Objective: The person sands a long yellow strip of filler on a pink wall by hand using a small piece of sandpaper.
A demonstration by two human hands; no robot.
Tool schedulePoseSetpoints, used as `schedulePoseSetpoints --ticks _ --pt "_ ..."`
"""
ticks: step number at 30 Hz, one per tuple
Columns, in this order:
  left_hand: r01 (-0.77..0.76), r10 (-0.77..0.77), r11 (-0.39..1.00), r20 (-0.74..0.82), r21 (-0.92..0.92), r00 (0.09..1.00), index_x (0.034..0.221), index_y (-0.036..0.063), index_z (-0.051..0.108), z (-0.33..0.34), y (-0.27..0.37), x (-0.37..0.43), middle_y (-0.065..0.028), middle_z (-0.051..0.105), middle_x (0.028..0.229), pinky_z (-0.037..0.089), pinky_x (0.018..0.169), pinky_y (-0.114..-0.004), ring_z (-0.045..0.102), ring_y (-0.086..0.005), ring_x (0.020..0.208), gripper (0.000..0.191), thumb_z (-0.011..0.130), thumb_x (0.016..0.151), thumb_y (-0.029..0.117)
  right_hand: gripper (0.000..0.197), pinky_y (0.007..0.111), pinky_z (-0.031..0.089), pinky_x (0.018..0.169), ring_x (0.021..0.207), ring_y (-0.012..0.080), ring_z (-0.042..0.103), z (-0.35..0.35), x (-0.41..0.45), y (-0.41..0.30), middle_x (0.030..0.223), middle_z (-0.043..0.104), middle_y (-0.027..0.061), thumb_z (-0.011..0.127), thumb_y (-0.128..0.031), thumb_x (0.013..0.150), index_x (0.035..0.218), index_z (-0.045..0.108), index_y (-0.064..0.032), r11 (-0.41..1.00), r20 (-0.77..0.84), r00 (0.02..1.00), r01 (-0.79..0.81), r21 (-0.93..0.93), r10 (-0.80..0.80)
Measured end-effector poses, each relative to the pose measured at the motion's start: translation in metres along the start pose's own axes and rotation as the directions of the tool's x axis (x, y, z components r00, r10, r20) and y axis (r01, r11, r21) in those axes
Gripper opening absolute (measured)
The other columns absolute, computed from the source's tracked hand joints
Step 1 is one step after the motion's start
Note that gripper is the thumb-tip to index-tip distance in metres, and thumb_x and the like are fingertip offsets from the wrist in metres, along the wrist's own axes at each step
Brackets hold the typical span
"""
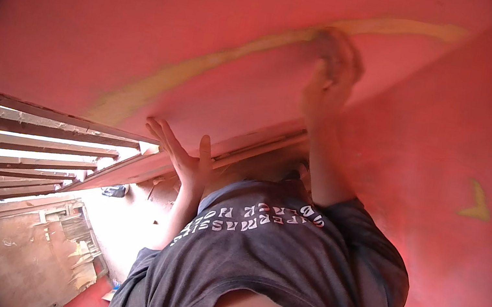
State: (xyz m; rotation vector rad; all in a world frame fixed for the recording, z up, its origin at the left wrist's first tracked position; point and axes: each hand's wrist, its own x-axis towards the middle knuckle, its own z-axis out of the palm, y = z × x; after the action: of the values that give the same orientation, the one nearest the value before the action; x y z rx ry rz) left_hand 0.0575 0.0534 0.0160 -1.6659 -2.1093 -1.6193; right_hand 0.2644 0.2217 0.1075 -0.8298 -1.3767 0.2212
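My right hand [336, 73] is raised against the red wall [232, 8], its fingers curled on a small dark object [327, 44]. Motion blur hides what that object is. Its tips lie on a long curved yellowish streak [229, 54] that crosses the red paint. Lower and to the left, my left hand [181, 154] has its fingers spread and holds nothing. The fingertips are close to the wall's lower edge, beside the slatted opening; whether they touch cannot be told.
A second red wall [424, 150] with small yellowish patches [477, 201] meets the first at a corner on my right. Slats [40, 147] let in bright light at left. Below them is a worn board [25, 257] with torn, splintered parts. A dark item [115, 190] lies on the bright floor.
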Motion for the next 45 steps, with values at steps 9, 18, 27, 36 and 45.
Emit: schedulePoseSetpoints --ticks 9,18,27,36,45 --pt "0.003 -0.002 1.0 0.073 -0.007 0.997 0.161 0.0043 0.007 -0.008 -0.005 -0.006 -0.0275 0.001 0.166 0.007 0.12 -0.064 -0.002 -0.0473 0.154 0.095 0.066 0.094 0.036 0.04 0.033 0.044 0.101 0.125 0.0267 0.055 0.009 0.0 -0.012 0.139 0.053 0.0145 0.05 0.001 0.095 0.135 0.054 -0.0006 0.988 -0.068 0.997 0.027 -0.152 -0.038" --pt "0.025 -0.024 1.0 0.086 -0.015 0.996 0.162 0.0054 0.006 -0.002 -0.004 -0.005 -0.0281 -0.003 0.166 0.006 0.119 -0.064 -0.006 -0.0486 0.153 0.097 0.066 0.094 0.038 0.029 0.029 0.048 0.09 0.116 0.0216 0.058 0.026 -0.007 -0.022 0.119 0.065 0.0074 0.057 -0.009 0.098 0.126 0.059 -0.0028 0.997 -0.257 0.965 -0.069 -0.041 0.056" --pt "0.037 -0.034 0.999 0.09 -0.03 0.995 0.162 0.0061 0.008 0.003 -0.002 -0.004 -0.0314 -0.007 0.165 0.004 0.118 -0.066 -0.009 -0.0502 0.152 0.095 0.068 0.094 0.034 0.028 0.03 0.051 0.082 0.101 0.0209 0.062 0.029 -0.012 -0.018 0.126 0.059 0.016 0.054 -0.009 0.1 0.125 0.054 0.0023 0.999 -0.203 0.978 0.041 -0.012 -0.043" --pt "0.058 -0.052 0.994 0.063 -0.095 0.997 0.162 0.0061 0.006 0.011 0.011 -0.002 -0.031 -0.011 0.164 0.004 0.119 -0.064 -0.01 -0.0487 0.152 0.095 0.068 0.093 0.025 0.035 0.037 0.045 0.092 0.117 0.0261 0.059 0.007 0.003 -0.006 0.134 0.062 0.0117 0.056 -0.009 0.098 0.132 0.056 -0.0032 0.907 0.061 0.956 0.29 -0.306 -0.286" --pt "0.093 -0.092 0.995 0.03 -0.026 0.995 0.161 0.0062 -0.001 0.035 0.029 -0.008 -0.0276 -0.012 0.165 0.005 0.122 -0.057 -0.007 -0.043 0.154 0.093 0.063 0.095 0.015 0.032 0.037 0.045 0.098 0.128 0.0295 0.05 -0.024 0.022 0.021 0.138 0.056 0.0164 0.056 -0.015 0.101 0.132 0.058 -0.0057 0.935 0.032 0.989 0.148 -0.322 -0.145"
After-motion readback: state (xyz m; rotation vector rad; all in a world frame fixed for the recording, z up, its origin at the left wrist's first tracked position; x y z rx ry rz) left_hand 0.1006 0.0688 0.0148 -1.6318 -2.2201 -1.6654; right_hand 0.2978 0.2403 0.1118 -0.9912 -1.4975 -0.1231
